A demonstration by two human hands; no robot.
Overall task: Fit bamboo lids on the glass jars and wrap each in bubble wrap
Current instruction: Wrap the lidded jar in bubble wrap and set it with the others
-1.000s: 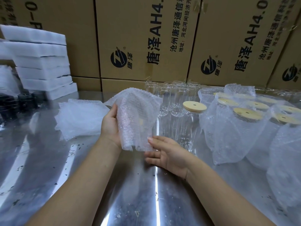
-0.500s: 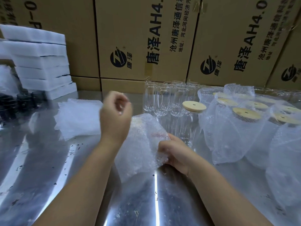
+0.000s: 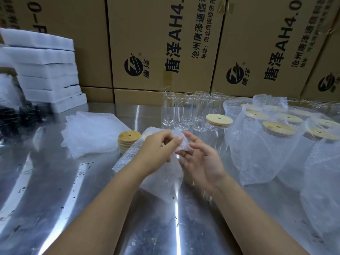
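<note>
A bubble wrap bag [image 3: 161, 178] lies on the steel table [image 3: 55, 190] in front of me. My left hand [image 3: 156, 150] pinches its top edge, and my right hand [image 3: 199, 159] holds the same edge with fingers partly spread. A short stack of bamboo lids [image 3: 127, 140] sits just left of the bag. One glass jar with a bamboo lid [image 3: 219, 120] stands unwrapped behind my right hand. Several empty glass jars [image 3: 184, 111] stand further back. Several lidded jars in bubble wrap [image 3: 276, 144] fill the right side.
A pile of flat bubble wrap bags [image 3: 92, 133] lies at the left. White foam sheets [image 3: 46, 70] are stacked at the back left beside dark objects [image 3: 18, 115]. Cardboard boxes [image 3: 165, 43] form a wall behind the table.
The bag came down from upright in my left hand to lying on the table. Both hands moved to its top edge, and the lid stack is now uncovered.
</note>
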